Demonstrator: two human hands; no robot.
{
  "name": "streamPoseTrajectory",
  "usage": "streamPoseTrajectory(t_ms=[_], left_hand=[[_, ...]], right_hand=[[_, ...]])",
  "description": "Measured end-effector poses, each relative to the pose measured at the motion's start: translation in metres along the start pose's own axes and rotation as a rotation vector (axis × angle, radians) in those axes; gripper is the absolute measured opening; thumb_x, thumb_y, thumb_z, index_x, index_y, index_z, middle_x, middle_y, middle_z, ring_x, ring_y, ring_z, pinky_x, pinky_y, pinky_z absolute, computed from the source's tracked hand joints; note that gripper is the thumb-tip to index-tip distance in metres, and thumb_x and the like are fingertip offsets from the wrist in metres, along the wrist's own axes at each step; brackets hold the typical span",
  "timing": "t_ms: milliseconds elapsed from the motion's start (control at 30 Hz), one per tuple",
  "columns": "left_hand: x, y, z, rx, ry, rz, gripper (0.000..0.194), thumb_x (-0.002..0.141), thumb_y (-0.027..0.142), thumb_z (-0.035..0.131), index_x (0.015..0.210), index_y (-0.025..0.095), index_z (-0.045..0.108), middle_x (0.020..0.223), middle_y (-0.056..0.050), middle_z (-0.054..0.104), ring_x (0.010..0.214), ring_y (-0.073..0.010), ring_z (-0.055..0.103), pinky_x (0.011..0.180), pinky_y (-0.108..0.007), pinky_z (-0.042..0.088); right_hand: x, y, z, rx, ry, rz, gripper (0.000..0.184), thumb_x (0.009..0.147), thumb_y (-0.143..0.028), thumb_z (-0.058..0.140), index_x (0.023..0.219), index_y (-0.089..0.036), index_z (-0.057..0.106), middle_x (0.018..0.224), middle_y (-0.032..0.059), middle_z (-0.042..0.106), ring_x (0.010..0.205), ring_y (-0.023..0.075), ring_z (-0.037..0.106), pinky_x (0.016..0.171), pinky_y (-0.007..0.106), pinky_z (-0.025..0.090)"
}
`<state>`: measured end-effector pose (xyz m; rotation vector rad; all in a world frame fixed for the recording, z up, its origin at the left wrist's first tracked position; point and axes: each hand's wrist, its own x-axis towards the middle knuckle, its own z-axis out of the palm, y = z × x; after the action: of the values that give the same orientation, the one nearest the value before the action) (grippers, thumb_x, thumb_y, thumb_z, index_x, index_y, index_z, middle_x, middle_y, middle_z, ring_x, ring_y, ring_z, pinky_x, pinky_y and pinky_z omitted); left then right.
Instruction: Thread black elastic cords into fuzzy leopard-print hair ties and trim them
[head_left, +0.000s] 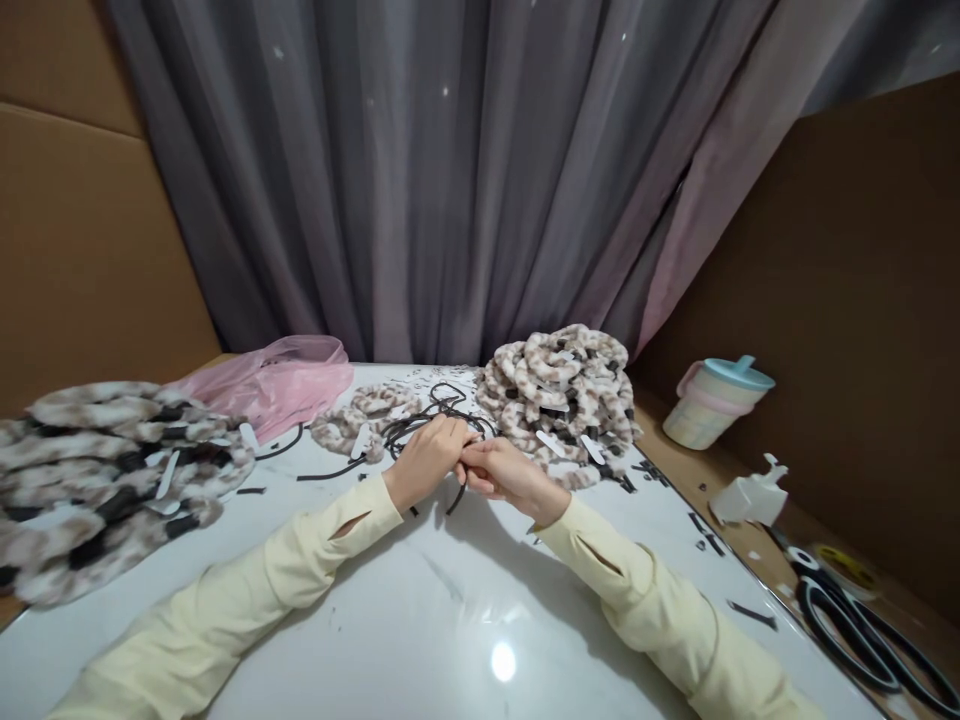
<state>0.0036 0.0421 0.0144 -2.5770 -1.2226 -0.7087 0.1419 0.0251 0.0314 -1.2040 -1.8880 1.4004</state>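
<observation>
In the middle of the white table, my left hand [429, 458] and my right hand [510, 472] meet with their fingers pinched together. Both are closed on a black cord [454, 500], whose free end hangs just below the fingers. The exact grip is partly hidden by the knuckles. Right behind my hands lies a loose tangle of more black cord [448, 400]. A small fuzzy, brown-and-white spotted ring [367, 415] with a white tag rests to the left of the tangle.
Piles of spotted fuzzy rings with white tags stand at left [112, 480] and back right [559, 385]. A pink plastic bag [277, 375] lies behind the left pile. A lidded cup [712, 405], a white bottle [750, 495] and scissors [855, 625] line the right side. Black cord scraps are scattered about.
</observation>
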Motion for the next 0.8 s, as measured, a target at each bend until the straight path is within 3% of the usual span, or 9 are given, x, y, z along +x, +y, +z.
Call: streamPoseTrajectory(t_ms=[100,200,300,433,600,800], left_hand=[[-0.001,-0.002,0.002,0.035,-0.022,0.028,0.017,0.09,0.019,0.042,0.075,0.015,0.049,0.074,-0.007,0.057,0.075,-0.0235,0.055,0.063,-0.032,0.043],[-0.001,-0.003,0.004,0.048,-0.034,0.037,0.016,0.09,0.014,0.04,0.076,0.015,0.049,0.074,-0.007,0.057,0.073,-0.0226,0.055,0.061,-0.03,0.042],[0.001,-0.004,0.003,0.032,-0.043,0.046,0.019,0.091,0.014,0.036,0.076,0.016,0.049,0.073,-0.007,0.058,0.072,-0.0214,0.056,0.062,-0.03,0.042],[0.005,-0.007,-0.004,-0.026,-0.049,0.029,0.023,0.092,0.018,0.035,0.074,0.016,0.049,0.07,-0.006,0.058,0.068,-0.0199,0.056,0.062,-0.028,0.041],[0.007,-0.009,-0.011,-0.138,-0.052,-0.02,0.026,0.091,0.02,0.037,0.069,0.017,0.05,0.063,-0.003,0.057,0.059,-0.016,0.055,0.056,-0.024,0.036],[0.006,-0.008,-0.012,-0.272,-0.05,-0.066,0.029,0.091,0.024,0.036,0.067,0.018,0.05,0.061,-0.002,0.055,0.056,-0.0149,0.053,0.055,-0.023,0.031]], right_hand=[[0.0,0.0,-0.005,-0.175,0.007,-0.027,0.031,0.082,-0.024,0.039,0.055,-0.015,0.05,0.036,-0.0049,0.037,0.032,0.007,0.031,0.036,0.02,0.026],[-0.001,0.0,-0.008,-0.399,0.11,-0.1,0.025,0.078,-0.012,0.045,0.055,-0.014,0.052,0.046,0.0,0.051,0.045,0.0092,0.044,0.048,0.02,0.033],[-0.004,-0.001,-0.008,-0.626,0.231,-0.17,0.022,0.073,0.001,0.042,0.069,-0.012,0.059,0.069,0.0069,0.062,0.064,0.0135,0.052,0.06,0.022,0.035],[-0.011,-0.005,-0.009,-0.85,0.292,-0.203,0.029,0.073,0.003,0.041,0.087,-0.012,0.061,0.086,0.0112,0.061,0.073,0.0167,0.055,0.063,0.024,0.033],[-0.014,-0.008,-0.012,-0.96,0.34,-0.255,0.029,0.079,-0.003,0.039,0.092,-0.015,0.063,0.086,0.0093,0.06,0.068,0.0158,0.055,0.059,0.024,0.031],[-0.007,-0.001,-0.023,-0.897,0.339,-0.365,0.029,0.073,-0.002,0.043,0.084,-0.015,0.067,0.076,0.0061,0.061,0.066,0.0143,0.053,0.06,0.022,0.033]])
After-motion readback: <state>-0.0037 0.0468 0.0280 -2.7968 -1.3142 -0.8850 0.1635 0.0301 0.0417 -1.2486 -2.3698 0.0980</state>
